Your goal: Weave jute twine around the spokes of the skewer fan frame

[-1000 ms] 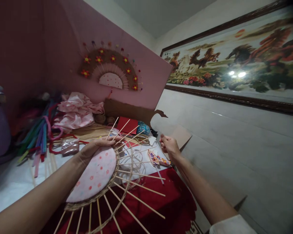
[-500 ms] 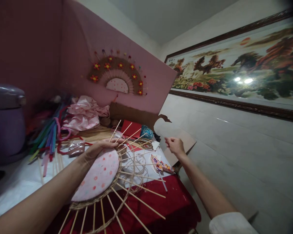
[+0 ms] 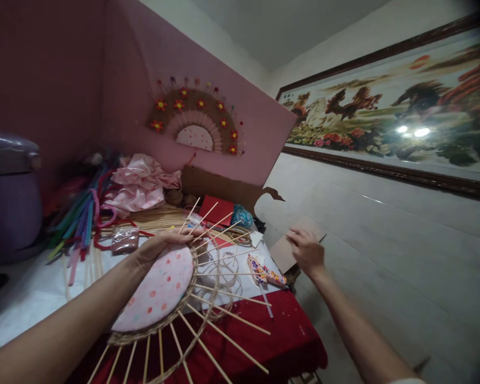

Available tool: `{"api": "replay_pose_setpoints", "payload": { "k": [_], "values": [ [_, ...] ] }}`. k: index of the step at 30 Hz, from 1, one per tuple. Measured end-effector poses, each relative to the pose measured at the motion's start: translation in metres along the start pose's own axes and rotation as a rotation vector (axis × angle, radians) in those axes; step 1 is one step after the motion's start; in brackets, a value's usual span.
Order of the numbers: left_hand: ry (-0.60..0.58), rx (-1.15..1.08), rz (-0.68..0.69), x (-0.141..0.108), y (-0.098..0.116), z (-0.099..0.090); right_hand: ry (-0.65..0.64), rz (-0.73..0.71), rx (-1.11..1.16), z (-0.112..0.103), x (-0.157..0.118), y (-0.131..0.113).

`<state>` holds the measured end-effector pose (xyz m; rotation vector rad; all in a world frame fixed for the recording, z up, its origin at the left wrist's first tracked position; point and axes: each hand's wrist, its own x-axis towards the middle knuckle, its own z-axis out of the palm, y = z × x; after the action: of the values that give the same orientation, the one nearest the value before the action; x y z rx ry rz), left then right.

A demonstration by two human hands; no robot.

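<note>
Half-round weave (image 3: 165, 322) joins spotted cloth (image 3: 154, 298), twisted cord (image 3: 217, 266), slim sticks (image 3: 228, 338).

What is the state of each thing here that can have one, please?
Left hand: gripping the fan
Right hand: raised, fingers curled, grip unclear
Fan: tilted, sticks spread
Pink cloth: crumpled
Twine: loosely looped
Red cloth: draped
Picture: hung, framed

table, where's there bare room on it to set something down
White sheet, between purple container and left forearm; red cloth, right of the held frame. Crowded at the back: pink fabric, loose sticks, blue yarn.
</note>
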<state>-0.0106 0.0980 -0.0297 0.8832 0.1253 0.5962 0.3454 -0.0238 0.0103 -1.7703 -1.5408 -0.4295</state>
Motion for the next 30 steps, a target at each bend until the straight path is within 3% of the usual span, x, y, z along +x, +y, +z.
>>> {"api": "replay_pose_setpoints", "payload": {
  "k": [3,5,9,13,18,22,30],
  "values": [
    [0.002,-0.014,0.028,-0.003,0.0,0.003,-0.054,-0.195,0.222,0.042,-0.002,-0.047],
    [-0.023,-0.02,0.04,-0.004,0.001,0.004,-0.179,-0.186,0.499,0.067,-0.005,-0.078],
    [-0.043,0.014,0.061,-0.006,0.004,0.004,-0.46,0.106,1.099,0.107,-0.007,-0.125],
    [-0.032,-0.006,0.066,-0.005,0.007,-0.001,-0.591,0.284,1.466,0.132,-0.002,-0.151],
    [-0.036,-0.031,0.077,-0.003,0.006,-0.01,-0.742,0.421,1.637,0.141,-0.001,-0.166],
    [-0.003,-0.031,0.087,-0.001,0.005,-0.011,-0.715,0.484,1.644,0.136,-0.007,-0.172],
    [0.015,0.009,0.067,-0.003,0.008,-0.002,-0.689,0.433,1.559,0.129,-0.012,-0.174]
  ]
}}
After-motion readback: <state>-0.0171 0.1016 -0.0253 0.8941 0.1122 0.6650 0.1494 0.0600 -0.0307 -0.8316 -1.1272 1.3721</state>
